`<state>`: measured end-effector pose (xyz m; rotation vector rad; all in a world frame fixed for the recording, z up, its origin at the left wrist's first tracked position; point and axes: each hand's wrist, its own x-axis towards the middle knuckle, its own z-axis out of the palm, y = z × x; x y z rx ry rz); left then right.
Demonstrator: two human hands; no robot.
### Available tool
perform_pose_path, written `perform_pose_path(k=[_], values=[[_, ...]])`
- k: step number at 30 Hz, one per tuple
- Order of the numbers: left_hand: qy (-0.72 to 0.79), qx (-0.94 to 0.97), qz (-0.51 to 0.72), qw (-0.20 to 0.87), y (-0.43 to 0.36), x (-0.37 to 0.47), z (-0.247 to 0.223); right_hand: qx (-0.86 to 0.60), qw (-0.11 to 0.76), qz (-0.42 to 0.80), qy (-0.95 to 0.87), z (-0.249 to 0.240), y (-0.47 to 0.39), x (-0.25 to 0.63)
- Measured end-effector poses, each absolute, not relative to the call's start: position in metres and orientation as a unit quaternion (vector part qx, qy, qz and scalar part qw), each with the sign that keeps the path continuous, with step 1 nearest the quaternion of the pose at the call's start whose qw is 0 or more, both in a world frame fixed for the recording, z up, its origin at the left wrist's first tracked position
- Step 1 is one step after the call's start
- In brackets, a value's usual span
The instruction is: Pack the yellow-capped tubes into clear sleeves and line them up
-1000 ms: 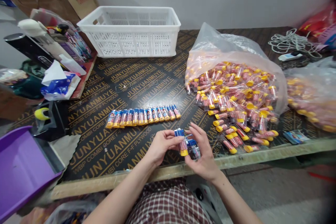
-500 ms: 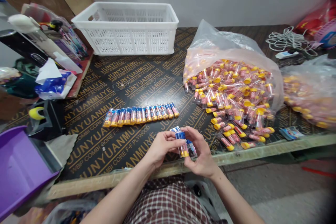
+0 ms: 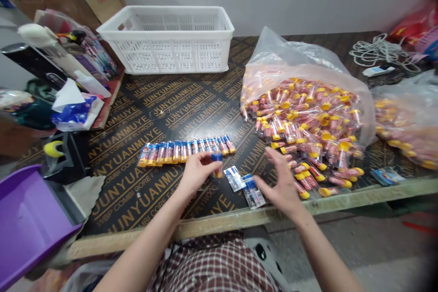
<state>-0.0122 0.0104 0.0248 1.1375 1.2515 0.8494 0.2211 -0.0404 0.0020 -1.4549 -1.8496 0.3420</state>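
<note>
My left hand [image 3: 197, 173] pinches a small clear tube with a blue cap [image 3: 216, 158], just in front of a row of blue-and-yellow tubes [image 3: 185, 149]. Fingers apart and holding nothing, my right hand [image 3: 278, 182] hovers over the table's front part, left of the loose tubes. Between the hands lie flat printed packets with blue tops [image 3: 253, 193] and a silvery one [image 3: 234, 178]. Many yellow-capped pink tubes [image 3: 301, 114] spill from a clear plastic bag [image 3: 273, 50] on the right.
A white basket [image 3: 178, 52] stands at the back. At the left are a purple dustpan [image 3: 34, 223], a tape dispenser [image 3: 63, 157] and a tissue pack [image 3: 77, 112]. Farther right lie another filled bag [image 3: 407, 118], a cable [image 3: 379, 52] and a small blue packet [image 3: 386, 176].
My left hand has carried the tube left and away from me, towards the row. My right hand has opened and moved right, and the flat packets now lie on the table.
</note>
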Motion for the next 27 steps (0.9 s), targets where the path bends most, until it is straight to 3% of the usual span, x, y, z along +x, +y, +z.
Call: perform_pose_path(k=[2, 5, 8, 11, 16, 21, 27], values=[[0.610, 0.575, 0.340, 0.425, 0.030, -0.026, 0.028, -0.646, 0.303, 0.011, -0.701, -0.005, -0.029, 0.247], [0.693, 0.650, 0.234, 0.208, 0.051, -0.041, 0.032, -0.718, 0.123, -0.085, -0.680, -0.016, -0.019, 0.275], [0.709, 0.687, 0.126, 0.095, 0.060, -0.046, 0.031, -0.746, 0.019, -0.138, -0.651, -0.022, -0.018, 0.285], [0.708, 0.700, 0.085, 0.043, 0.061, -0.048, 0.030, -0.752, 0.008, -0.161, -0.640, -0.025, -0.017, 0.289], [0.684, 0.717, 0.130, 0.035, 0.042, -0.030, 0.027, -0.723, 0.061, -0.131, -0.675, -0.030, -0.011, 0.299], [0.589, 0.774, 0.076, 0.218, 0.009, 0.014, 0.010, -0.725, 0.072, -0.112, -0.675, -0.027, -0.012, 0.297], [0.620, 0.737, 0.063, 0.261, 0.003, 0.024, -0.008, -0.697, 0.067, -0.089, -0.708, -0.024, -0.015, 0.299]])
